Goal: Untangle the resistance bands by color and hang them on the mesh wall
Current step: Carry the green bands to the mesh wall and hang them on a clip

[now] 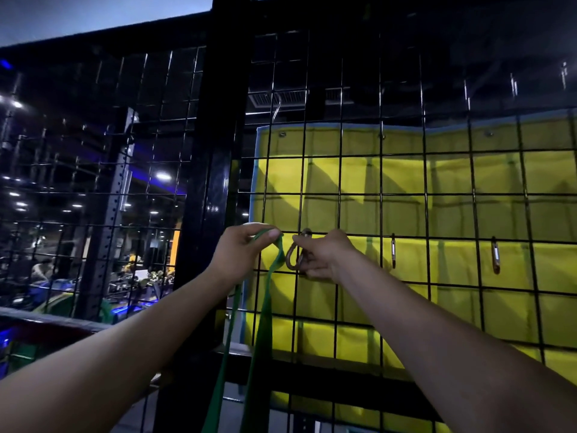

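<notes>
Scene dim overall, with a cool blue cast. Brightest area is the yellow mat [406, 195] behind the mesh [380, 89], unevenly lit: a bright band across its middle, darker toward its top and right edge. Diagonal shadows cross the mat. Small ceiling lamps [163, 175] at left are blown out into soft glare spots; a blue glow sits at far left. The post [215, 151] shows faint reflections. Upper right is near black, detail lost. Forearms are underexposed. Wide-angle distortion bows the mesh wires toward the edges. Background at left is soft and noisy.
</notes>
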Available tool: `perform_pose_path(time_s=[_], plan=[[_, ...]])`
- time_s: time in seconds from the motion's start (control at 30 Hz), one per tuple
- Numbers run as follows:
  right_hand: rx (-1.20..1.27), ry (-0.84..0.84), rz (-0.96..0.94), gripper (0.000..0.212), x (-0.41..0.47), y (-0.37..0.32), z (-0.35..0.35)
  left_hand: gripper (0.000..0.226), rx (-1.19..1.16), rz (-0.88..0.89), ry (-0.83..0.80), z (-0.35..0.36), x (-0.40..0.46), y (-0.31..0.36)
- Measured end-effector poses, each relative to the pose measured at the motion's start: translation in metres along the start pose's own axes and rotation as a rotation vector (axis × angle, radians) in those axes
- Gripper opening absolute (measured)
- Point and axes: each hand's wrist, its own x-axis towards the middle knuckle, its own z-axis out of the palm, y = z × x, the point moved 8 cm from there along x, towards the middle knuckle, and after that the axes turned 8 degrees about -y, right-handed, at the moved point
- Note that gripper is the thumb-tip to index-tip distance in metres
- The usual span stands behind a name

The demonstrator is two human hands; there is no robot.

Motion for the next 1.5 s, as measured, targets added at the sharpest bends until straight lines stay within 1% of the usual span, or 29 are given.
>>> perform_pose_path(time_s=[0.07, 0.17, 0.3, 0.37, 0.43, 0.53, 0.63, 0.73, 0.83, 1.07, 1.17, 1.23, 1.37, 1.43, 1.5], plan=[[0.017, 0.005, 0.015, 0.044, 0.002, 0.002, -0.002, 0.016, -0.012, 0.004, 0.000, -0.003, 0.001, -0.001], [-0.026, 0.021, 0.012, 0.046, 0.004, 0.000, -0.003, 0.017, -0.012, 0.029, -0.007, -0.003, 0.006, 0.005], [-0.047, 0.009, -0.027, 0.033, 0.005, -0.007, -0.002, 0.015, -0.041, 0.053, -0.044, 0.001, 0.015, 0.019], [-0.056, 0.001, -0.047, 0.023, 0.004, -0.010, -0.002, 0.019, -0.030, 0.063, -0.059, 0.005, 0.020, 0.023], [-0.072, 0.000, -0.071, 0.018, 0.004, -0.011, -0.002, 0.021, -0.034, 0.080, -0.059, 0.010, 0.023, 0.023], [-0.139, -0.006, -0.094, 0.022, 0.003, -0.012, -0.003, 0.019, -0.043, 0.102, -0.065, 0.016, 0.025, 0.020], [-0.155, -0.018, -0.104, 0.023, 0.003, -0.013, -0.003, 0.016, -0.069, 0.110, -0.050, 0.018, 0.027, 0.015], [-0.168, -0.027, -0.110, 0.024, 0.002, -0.014, -0.003, 0.018, -0.061, 0.086, -0.051, 0.017, 0.029, 0.008], [-0.188, -0.015, -0.107, 0.022, 0.002, -0.014, -0.004, 0.016, -0.012, 0.060, -0.088, 0.016, 0.031, 0.001], [-0.231, 0.038, -0.114, 0.020, 0.005, -0.012, -0.007, 0.025, 0.102, -0.015, -0.204, 0.012, 0.037, -0.009], [-0.235, 0.070, -0.133, 0.026, 0.006, -0.009, -0.009, 0.028, 0.193, -0.038, -0.295, 0.018, 0.042, -0.007], [-0.235, 0.076, -0.138, 0.027, 0.005, -0.010, -0.009, 0.028, 0.232, -0.039, -0.317, 0.020, 0.045, -0.004], [-0.175, 0.025, -0.137, 0.024, 0.000, -0.012, -0.007, 0.032, 0.212, -0.066, -0.344, 0.021, 0.044, -0.013], [-0.174, -0.005, -0.123, 0.030, -0.002, -0.012, -0.005, 0.033, 0.199, -0.053, -0.341, 0.022, 0.042, -0.016], [-0.192, 0.012, -0.112, 0.036, -0.004, -0.013, -0.004, 0.032, 0.190, -0.051, -0.345, 0.023, 0.041, -0.018]])
